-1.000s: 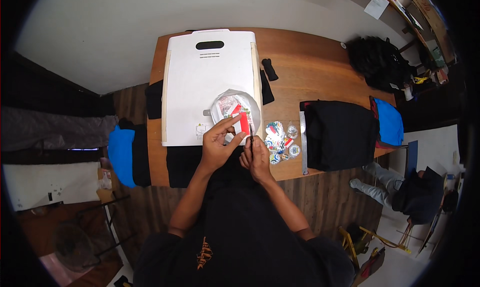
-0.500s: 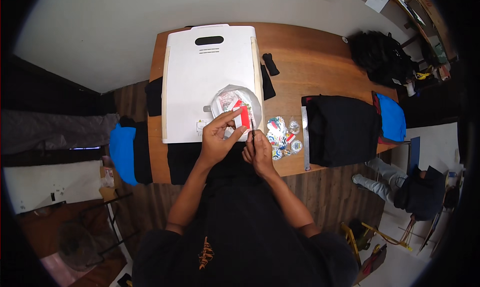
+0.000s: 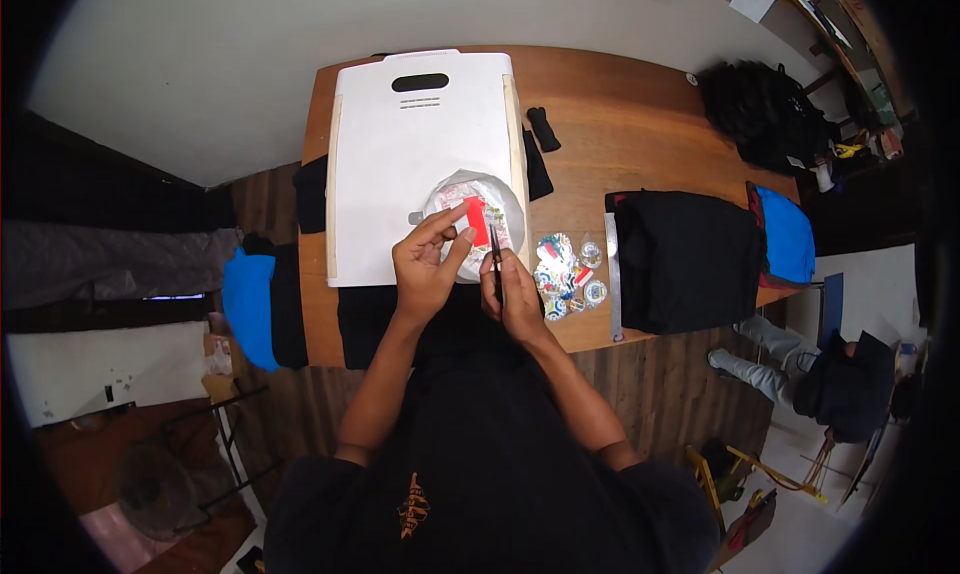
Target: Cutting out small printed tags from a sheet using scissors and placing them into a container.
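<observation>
My left hand (image 3: 427, 264) pinches the edge of a round clear plastic-wrapped bundle (image 3: 478, 217) with a red piece (image 3: 476, 220) in it, lying on a white board (image 3: 420, 154). My right hand (image 3: 513, 292) holds thin dark tweezers (image 3: 495, 257), tip pointing up toward the bundle. Both hands meet over the front edge of the wooden table (image 3: 620, 124).
A pile of small round colourful stickers (image 3: 566, 269) lies right of my hands. Beyond it are a metal ruler (image 3: 612, 274), a black cloth (image 3: 685, 259) and a blue item (image 3: 787, 232). A black bag (image 3: 760, 109) sits at the far right. Another person's legs (image 3: 760, 349) show below the table.
My hands stay at the bundle with small finger shifts; my left fingers now reach further over the red piece. The view has tilted slightly.
</observation>
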